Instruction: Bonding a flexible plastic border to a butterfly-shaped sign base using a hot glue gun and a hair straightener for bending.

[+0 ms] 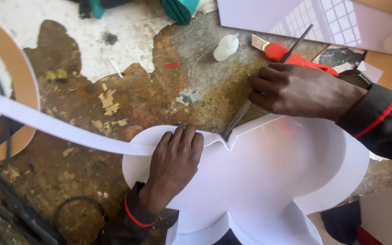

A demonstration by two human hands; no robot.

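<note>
Left hand [175, 165] flat on the white lobed panel [259, 181], fingers [182, 138] spread narrow and pressing the white strip [46, 122] against the panel's upper edge; the strip trails off left across the worn tabletop [128, 90]; right hand [302, 90] is closed round a thin dark blade tool [239, 118], its tip set into the notch between two lobes, just beside the left fingertips; the panel lies flat at the near edge of the tabletop, under both hands. That strip looks light and bendy, likely springy, so it wants pinning close to the bend; the panel seems stiff but thin, smooth and probably slippery, best held by a flat palm near the rim. Behind the right hand, an orange utility knife [291, 56] and a small white bottle [226, 47] lie near each other.
</note>
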